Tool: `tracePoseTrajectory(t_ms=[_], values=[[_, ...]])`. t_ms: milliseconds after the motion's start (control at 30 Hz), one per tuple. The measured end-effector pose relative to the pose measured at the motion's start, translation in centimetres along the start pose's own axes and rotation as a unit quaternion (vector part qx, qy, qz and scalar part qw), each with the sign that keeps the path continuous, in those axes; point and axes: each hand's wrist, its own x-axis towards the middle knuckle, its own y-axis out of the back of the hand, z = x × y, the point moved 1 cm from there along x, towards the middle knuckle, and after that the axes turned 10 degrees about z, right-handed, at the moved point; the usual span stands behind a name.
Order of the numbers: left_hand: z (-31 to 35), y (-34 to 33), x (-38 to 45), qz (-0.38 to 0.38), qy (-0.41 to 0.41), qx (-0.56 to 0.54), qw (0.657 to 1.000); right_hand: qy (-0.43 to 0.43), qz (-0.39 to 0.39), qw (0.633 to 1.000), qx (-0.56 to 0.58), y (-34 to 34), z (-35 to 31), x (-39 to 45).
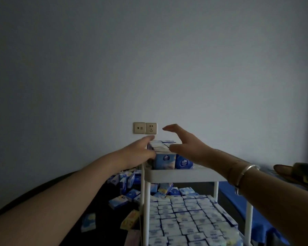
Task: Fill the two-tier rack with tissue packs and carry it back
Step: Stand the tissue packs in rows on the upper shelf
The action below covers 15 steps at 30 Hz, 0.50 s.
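Observation:
A white two-tier rack (183,175) stands in front of me. Its lower tier is packed with rows of blue-and-white tissue packs (185,217). A block of packs (164,158) stands on the upper tier. My left hand (140,150) presses against the left side of that block, fingers along its top edge. My right hand (187,144) hovers over the block's right side, fingers spread and holding nothing. Whether the right palm touches the packs is unclear.
Loose tissue packs (124,181) lie scattered on a dark surface left of the rack. A wall socket (145,128) sits on the grey wall behind. A blue cloth (267,219) lies to the right. A dark object (299,174) juts in at the right edge.

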Motion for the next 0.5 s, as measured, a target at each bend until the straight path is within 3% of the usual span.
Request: tracePoseTrajectory(t_ms=[133,300,500], values=[[-3.6,3.7,-1.3,0.123,0.008,-0.086,0.989,0.049,-0.005,0.999,0.011,-3.9,-3.4,0.3],[-11.4,6.7,-3.8,0.237,0.060,-0.187,0.951,0.077,-0.011,0.996,-0.037,-10.7,-5.9,1.5],[-22.1,5.7,-5.2,0.276,0.144,-0.217,0.925,-0.014,-0.009,1.000,-0.017,-22.1,-2.8,2.9]])
